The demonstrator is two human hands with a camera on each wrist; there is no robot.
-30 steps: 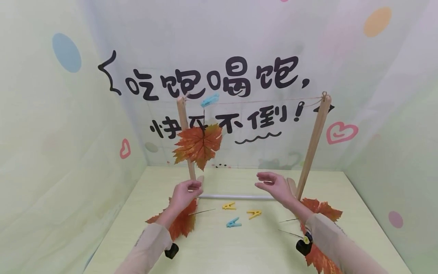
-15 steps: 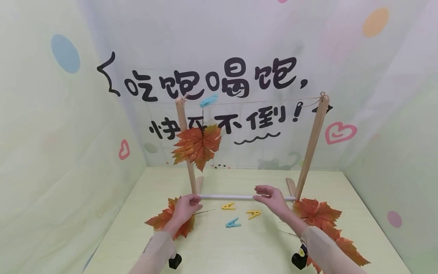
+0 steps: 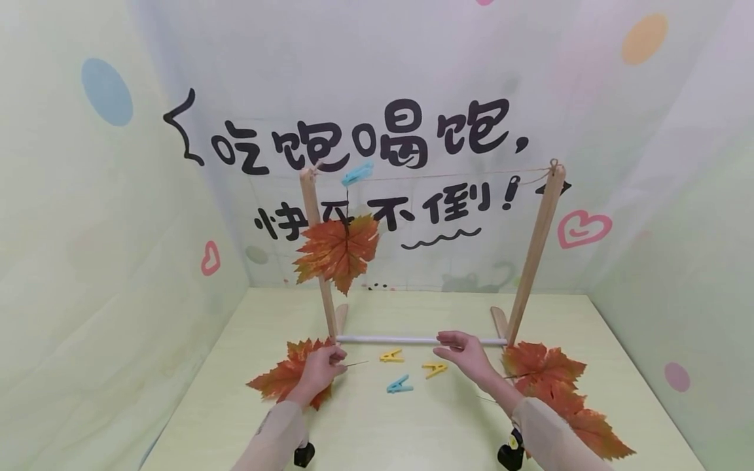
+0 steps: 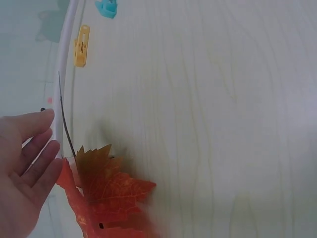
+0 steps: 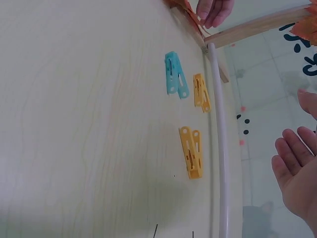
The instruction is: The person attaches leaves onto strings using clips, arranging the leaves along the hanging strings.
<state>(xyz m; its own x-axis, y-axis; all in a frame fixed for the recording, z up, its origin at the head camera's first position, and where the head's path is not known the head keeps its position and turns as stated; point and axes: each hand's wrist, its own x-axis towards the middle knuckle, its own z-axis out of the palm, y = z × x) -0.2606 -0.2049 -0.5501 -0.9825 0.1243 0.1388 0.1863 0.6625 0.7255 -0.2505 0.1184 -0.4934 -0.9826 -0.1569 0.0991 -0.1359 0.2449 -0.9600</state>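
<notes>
My left hand [image 3: 321,369] is over an orange-red artificial maple leaf [image 3: 277,379] at the left of the table. Its fingers are loosely bent beside the leaf's thin dark stem [image 4: 67,124], with no grip on it visible in the left wrist view. My right hand [image 3: 468,358] hovers with relaxed, parted fingers before the white rod [image 3: 389,339], near a yellow clothespin [image 3: 436,369]. Another yellow clothespin [image 3: 391,355] and a blue clothespin [image 3: 399,384] lie between the hands. Further orange leaves [image 3: 544,366] lie by my right forearm, which partly covers them.
A wooden frame with a left post [image 3: 326,301] and a right post [image 3: 536,255] stands behind the hands. Twine [image 3: 442,175] runs between their tops. From it a blue clothespin [image 3: 357,174] holds a hanging leaf [image 3: 338,248]. A printed backdrop [image 3: 377,65] closes the rear.
Both hands have come down from higher up, the left from beside the left post to the leaf on the table. The hanging leaf and the loose clothespins stay put.
</notes>
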